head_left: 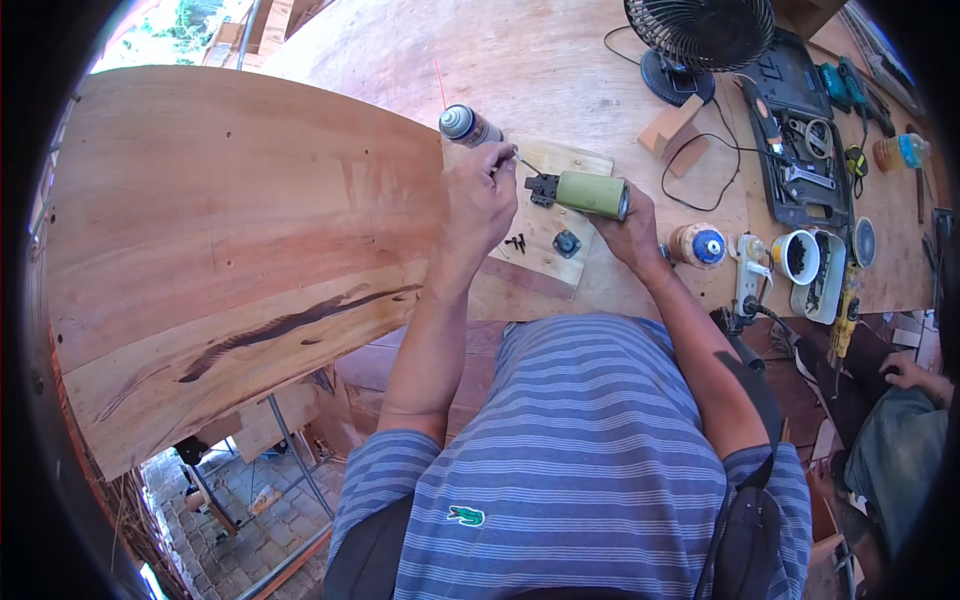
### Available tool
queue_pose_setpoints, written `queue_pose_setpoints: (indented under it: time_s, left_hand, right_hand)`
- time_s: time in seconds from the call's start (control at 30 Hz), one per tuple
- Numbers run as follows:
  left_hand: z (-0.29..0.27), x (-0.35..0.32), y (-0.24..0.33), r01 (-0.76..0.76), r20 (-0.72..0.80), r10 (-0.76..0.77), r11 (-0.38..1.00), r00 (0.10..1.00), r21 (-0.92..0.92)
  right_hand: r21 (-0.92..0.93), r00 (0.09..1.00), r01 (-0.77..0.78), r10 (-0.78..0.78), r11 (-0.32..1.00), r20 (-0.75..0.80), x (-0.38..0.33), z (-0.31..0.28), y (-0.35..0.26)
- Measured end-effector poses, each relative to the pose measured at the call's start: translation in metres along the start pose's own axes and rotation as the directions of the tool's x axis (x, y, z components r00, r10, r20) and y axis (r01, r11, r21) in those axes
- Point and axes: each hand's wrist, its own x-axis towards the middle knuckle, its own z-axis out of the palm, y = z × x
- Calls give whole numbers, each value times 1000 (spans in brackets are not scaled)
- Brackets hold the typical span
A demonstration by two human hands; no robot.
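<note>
My right hand grips a green cylindrical motor body with a black end piece, held on its side above a small plywood board. My left hand pinches a thin metal tool whose tip points at the black end piece. On the board lie a few small black screws and a black round part. A spray can with a red straw lies just beyond my left hand.
A large curved wooden slab fills the left. A black desk fan, wood blocks, an open tool case, a roll with a blue cap, a white cup and a tray of parts lie right. Another person sits at lower right.
</note>
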Motion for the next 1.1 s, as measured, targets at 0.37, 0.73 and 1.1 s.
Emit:
queue_pose_setpoints:
  time_s: [0.37, 0.73, 1.1]
  left_hand:
    - [-6, 3, 18, 10, 81, -19, 993, 997, 115]
    - [3, -7, 14, 44, 114, -6, 942, 993, -333]
    - [-15, 10, 4, -291, 238, 291, 956, 927, -35]
  right_hand:
    - [-42, 999, 50, -50, 998, 1, 0, 3, 8]
    - [15, 1000, 10, -10, 1000, -5, 6, 0, 10]
    - [-41, 1000, 24, -23, 999, 9, 5, 0, 8]
